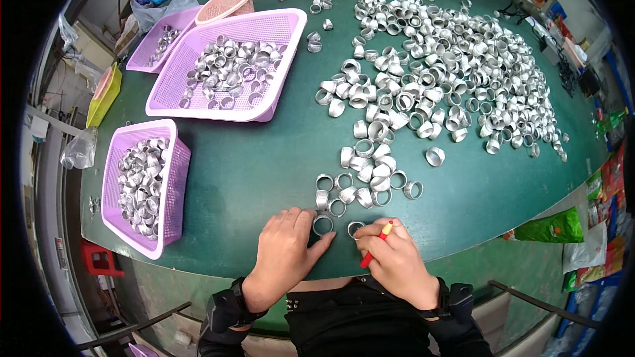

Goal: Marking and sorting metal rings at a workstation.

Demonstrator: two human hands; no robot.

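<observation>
At the table's near edge, my left hand is closed round a silvery metal ring, its thumb and index finger against the ring's sides. My right hand grips a red pen with a yellow end, held slanting between the fingers. By the right fingertips is another metal ring, touching or almost touching them. Just beyond both hands lies a loose cluster of similar rings. It trails back toward a large spread pile of rings on the right.
On the left of the green table stand a small purple basket and a larger one, both holding rings. Behind them are another purple basket and a pink round basket. A red stool stands on the floor.
</observation>
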